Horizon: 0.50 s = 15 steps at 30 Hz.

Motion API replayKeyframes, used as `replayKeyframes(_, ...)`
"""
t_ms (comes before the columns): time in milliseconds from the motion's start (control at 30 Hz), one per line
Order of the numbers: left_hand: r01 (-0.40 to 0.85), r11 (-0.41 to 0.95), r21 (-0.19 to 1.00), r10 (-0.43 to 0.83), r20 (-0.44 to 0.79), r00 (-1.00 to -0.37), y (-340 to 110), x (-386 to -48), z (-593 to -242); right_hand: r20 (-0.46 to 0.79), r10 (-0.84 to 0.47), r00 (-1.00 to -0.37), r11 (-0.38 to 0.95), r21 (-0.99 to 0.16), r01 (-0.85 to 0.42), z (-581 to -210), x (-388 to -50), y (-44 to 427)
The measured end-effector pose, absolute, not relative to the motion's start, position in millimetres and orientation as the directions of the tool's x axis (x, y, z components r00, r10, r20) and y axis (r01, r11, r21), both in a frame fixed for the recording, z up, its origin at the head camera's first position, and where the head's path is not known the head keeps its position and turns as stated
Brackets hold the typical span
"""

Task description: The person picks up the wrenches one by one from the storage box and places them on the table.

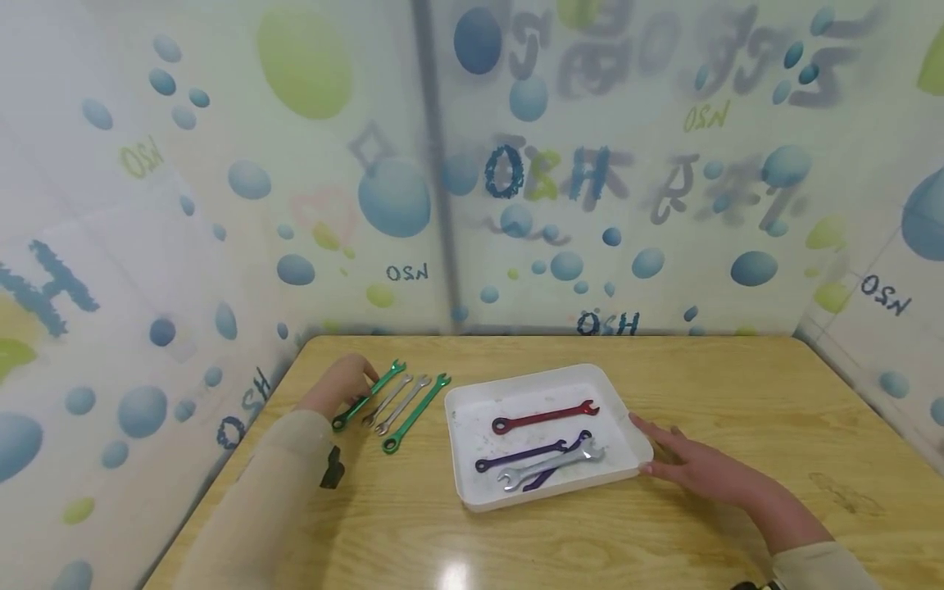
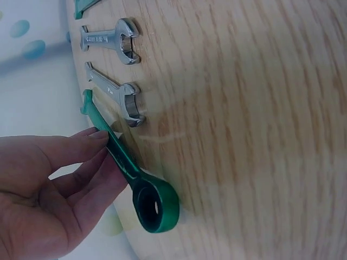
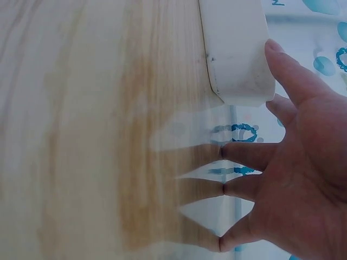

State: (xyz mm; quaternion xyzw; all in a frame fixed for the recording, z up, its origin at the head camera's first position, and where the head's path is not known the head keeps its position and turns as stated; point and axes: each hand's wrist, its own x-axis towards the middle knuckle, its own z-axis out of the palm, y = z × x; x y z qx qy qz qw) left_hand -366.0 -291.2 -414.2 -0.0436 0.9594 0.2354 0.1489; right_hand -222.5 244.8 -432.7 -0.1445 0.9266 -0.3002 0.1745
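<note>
Green wrench [image 2: 125,161] glossy metal; silver wrenches [image 2: 104,39] polished metal; tray [image 1: 542,392] smooth plastic; tabletop [image 1: 369,524] glossy wood

Open worktop [image 1: 398,524] is stretching along the near side, leaving a broad lane before the white tray [image 1: 623,434]. Between tray and inner green wrench [image 1: 418,412], a wedge of wood is tapering to a slim gap at the far end. Two silver wrenches [image 1: 404,404] are crowding the space towards the outer green wrench [image 1: 385,381], which the left hand [image 1: 347,383] is pinching; the left sleeve [image 1: 280,459] is obstructing the near-left approach. The right hand [image 1: 696,463] is blocking the tray's right side, with wide room lying beyond it. Behind, a patterned wall [image 1: 516,279] is limiting reach.
</note>
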Motion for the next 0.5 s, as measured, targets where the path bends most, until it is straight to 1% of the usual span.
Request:
replayKeyframes(367, -0.114, 0.911, 0.396, 0.003, -0.284, -0.959, -290.4, -362.0, -411.6, -0.229, -0.379, -0.897, 0.767, -0.620, -0.166, -432.4, -221.6, 244.2)
replayKeyframes(500, -0.072, 0.922, 0.380, 0.034, -0.266, -0.963, -289.6, -359.8, -407.0, -0.227, -0.380, -0.897, 0.772, -0.611, -0.172, -432.5, -222.0, 245.0)
